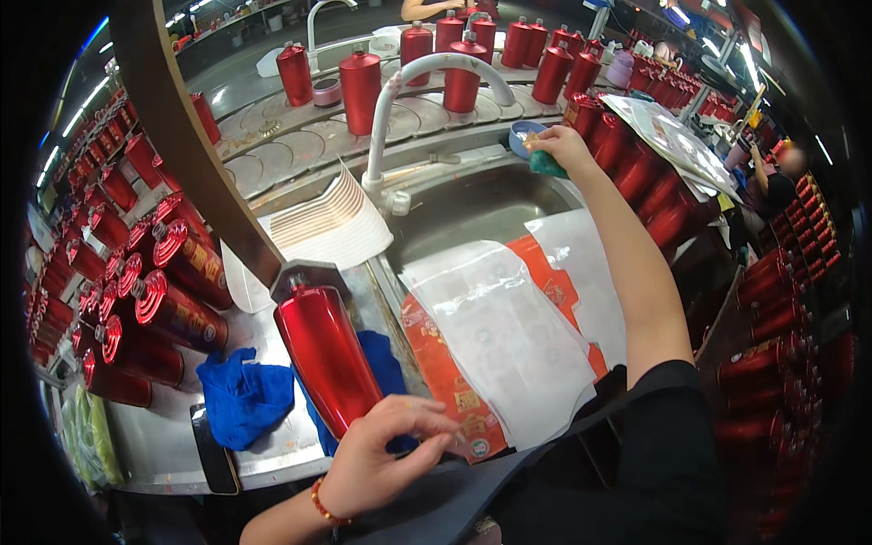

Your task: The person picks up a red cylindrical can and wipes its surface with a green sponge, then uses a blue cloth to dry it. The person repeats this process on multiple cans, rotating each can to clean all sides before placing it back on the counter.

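Observation:
My right hand [563,147] reaches past the far right of the sink. Its fingers close on a small green piece [548,164], whose exact kind I cannot make out, beside a blue bowl [527,138]. Lower down, my left hand [386,450] hovers with loosely bent fingers, thumb and forefinger apart, by the lower end of a shiny red bottle [327,359]. That bottle leans on a dark angled stand [309,272]. Right of it, white backing sheets [500,327] lie over a red-orange printed sheet [422,341] across the near side of the sink [472,213].
A white curved faucet [386,127] rises behind the sink. Blue cloths [243,395] and a black phone [213,450] lie on the metal counter. Many red bottles crowd the left; several more stand on the conveyor [300,136] behind. A brown post [204,118] crosses the left side.

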Motion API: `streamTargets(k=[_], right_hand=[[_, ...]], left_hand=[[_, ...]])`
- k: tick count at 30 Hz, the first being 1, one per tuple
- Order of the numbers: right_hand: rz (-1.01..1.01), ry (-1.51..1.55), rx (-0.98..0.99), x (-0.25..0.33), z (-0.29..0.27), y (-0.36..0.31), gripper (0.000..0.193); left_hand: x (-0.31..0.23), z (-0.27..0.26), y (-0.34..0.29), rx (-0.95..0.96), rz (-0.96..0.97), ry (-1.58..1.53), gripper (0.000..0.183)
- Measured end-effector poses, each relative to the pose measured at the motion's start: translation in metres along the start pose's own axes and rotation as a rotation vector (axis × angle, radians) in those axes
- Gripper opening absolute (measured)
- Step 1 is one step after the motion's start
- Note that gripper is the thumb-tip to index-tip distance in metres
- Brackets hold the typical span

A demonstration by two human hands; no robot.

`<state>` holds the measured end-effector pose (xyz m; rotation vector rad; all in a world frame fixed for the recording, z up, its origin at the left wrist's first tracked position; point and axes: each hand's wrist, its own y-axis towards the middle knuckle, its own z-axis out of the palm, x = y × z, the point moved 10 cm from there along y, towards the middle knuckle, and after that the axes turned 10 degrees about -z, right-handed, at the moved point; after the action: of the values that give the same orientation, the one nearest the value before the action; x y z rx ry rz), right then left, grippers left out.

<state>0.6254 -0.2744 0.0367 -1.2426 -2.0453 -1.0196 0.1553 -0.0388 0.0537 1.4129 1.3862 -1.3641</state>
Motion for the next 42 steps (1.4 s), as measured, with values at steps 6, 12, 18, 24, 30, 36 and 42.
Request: streamTargets(k=[6, 12, 18, 24, 30, 36, 42], right_hand=[[0.100, -0.097, -0.039, -0.101, -0.011, 0.103, 0.032], [0.158, -0.818, 0.066, -0.134, -0.010, 0.121, 0.061], [-0.116, -0.957, -0.034, -0.011, -0.034, 0.092, 0.046], [-0.308, 0.174, 0.285, 0.153, 0.003, -0.052, 0.034], [-0.390, 0.435, 0.889, 0.268, 0.073, -0.276, 0.059], [0.021, 0.605, 0.491, 0.208, 0.048, -0.325, 0.015], [0.139, 0.252, 0.013, 0.075, -0.063, -0.293, 0.040]], left_hand=[[-0.007, -0.017, -0.021, -0.044, -0.011, -0.085, 0.016], [-0.028, -0.016, -0.019, -0.049, 0.092, -0.088, 0.014], [-0.042, -0.015, -0.010, -0.052, 0.171, -0.097, 0.014], [-0.021, -0.016, 0.021, -0.186, 0.116, -0.130, 0.016], [-0.022, -0.005, 0.025, -0.323, 0.209, -0.242, 0.015], [-0.001, 0.023, 0.041, -0.232, 0.177, -0.104, 0.029], [-0.028, 0.057, 0.032, -0.182, 0.369, 0.292, 0.051]])
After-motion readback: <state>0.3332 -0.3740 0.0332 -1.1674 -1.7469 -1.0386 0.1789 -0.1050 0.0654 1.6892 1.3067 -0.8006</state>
